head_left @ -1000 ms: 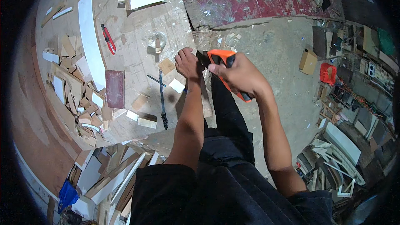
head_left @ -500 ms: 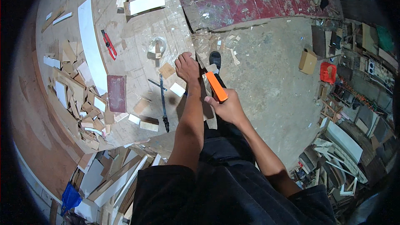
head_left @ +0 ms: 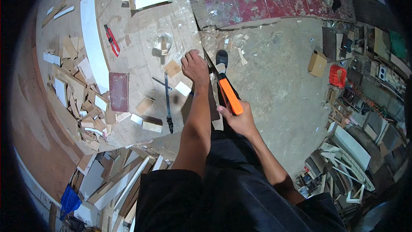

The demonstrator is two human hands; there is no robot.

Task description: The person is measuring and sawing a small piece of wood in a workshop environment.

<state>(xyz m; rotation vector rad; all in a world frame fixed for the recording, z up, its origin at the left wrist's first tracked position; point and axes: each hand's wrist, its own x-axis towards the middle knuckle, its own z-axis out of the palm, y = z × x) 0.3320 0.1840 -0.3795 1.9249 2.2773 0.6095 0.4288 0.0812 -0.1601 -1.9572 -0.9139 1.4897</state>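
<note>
My right hand is closed round the orange handle of a handsaw. The saw's dark blade points away from me, along the worktable's right edge and close beside my left hand. My left hand rests at that edge with fingers curled down, apparently holding a dark brown board. The board runs back toward me beside my left forearm, which hides part of it. Whether the blade touches the board I cannot tell. Left of my left hand lie a small tan wood square and a white block.
On the worktable lie a red utility knife, a dark strap, a pencil, a maroon rectangular piece and a heap of wood offcuts. A clear round container stands beyond. On the right floor sits a red crate.
My right hand has drawn the saw back toward me and slightly right, so more of the blade shows. My left hand stays nearly in place; the view has shifted a little.
</note>
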